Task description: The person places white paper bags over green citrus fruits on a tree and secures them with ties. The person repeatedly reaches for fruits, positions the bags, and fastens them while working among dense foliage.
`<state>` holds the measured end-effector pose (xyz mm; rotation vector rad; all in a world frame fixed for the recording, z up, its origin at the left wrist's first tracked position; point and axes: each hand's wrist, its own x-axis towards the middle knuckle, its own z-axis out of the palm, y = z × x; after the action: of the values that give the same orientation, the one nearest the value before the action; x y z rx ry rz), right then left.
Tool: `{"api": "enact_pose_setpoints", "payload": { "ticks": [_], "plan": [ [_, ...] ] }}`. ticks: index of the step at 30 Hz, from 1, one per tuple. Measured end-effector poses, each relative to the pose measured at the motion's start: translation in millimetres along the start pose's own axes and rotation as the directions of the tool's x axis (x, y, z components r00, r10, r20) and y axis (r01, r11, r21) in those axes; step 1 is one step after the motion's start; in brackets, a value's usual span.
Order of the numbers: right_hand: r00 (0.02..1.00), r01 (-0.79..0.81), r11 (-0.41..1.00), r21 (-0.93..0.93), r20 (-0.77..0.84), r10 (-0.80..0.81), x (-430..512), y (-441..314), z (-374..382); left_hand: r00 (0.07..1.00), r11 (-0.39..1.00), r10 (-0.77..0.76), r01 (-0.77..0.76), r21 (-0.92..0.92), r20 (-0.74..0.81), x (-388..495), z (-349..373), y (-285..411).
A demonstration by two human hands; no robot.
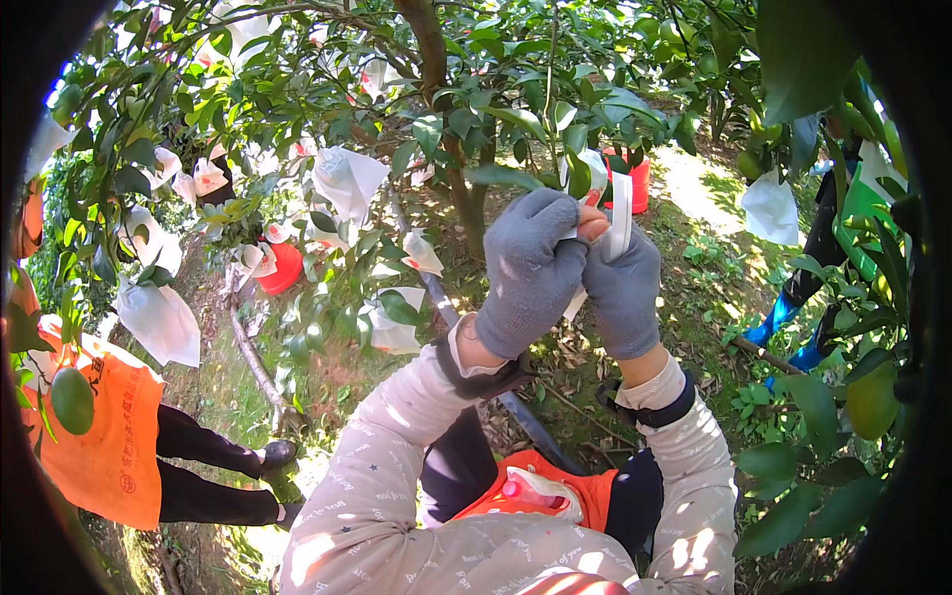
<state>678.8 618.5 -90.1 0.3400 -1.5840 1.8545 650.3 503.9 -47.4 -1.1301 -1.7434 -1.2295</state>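
My left hand (529, 271), in a grey glove with the fingertips bare, is raised in front of me at a leafy branch. Against it is my right hand (623, 286), gloved the same way. Both hands pinch at a white paper bag (593, 175) on the branch; a folded white paper strip (620, 212) stands up from the right hand's fingers. The fingers partly hide the bag's edge, and whatever is inside the bag cannot be seen. Other white bags, such as one (348, 182) to the left, hang from the tree.
A tree trunk (465, 201) rises behind the hands. Red buckets (281, 268) (628, 182) are beyond. A person in an orange apron (111, 431) stands at left; another person's blue boots (777, 320) show at right. Green fruit (72, 400) hangs close by. A dark pipe (532, 424) crosses the ground.
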Motion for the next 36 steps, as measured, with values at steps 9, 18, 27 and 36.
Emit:
{"api": "enact_pose_setpoints", "payload": {
  "ticks": [9, 18, 27, 36],
  "plan": [
    [0.987, -0.157, 0.967, 0.202, 0.065, 0.147, 6, 5, -12, 0.979, 0.958, -0.185, 0.161, -0.237, -0.085, -20, -12, -6],
    [0.997, -0.074, 0.950, 0.303, -0.005, 0.080, -3, 9, 3, 0.895, 0.846, -0.444, 0.403, -0.349, -0.041, -18, -1, -5],
    [0.990, -0.136, 0.958, 0.252, 0.083, 0.118, 4, -2, -7, 0.845, 0.743, -0.524, 0.517, -0.425, 0.111, -21, -22, -13],
    [0.999, 0.031, 0.984, 0.174, 0.031, -0.037, -2, 10, 5, 0.898, 0.893, -0.401, 0.339, -0.296, -0.179, -31, -1, -12]
  ]
}}
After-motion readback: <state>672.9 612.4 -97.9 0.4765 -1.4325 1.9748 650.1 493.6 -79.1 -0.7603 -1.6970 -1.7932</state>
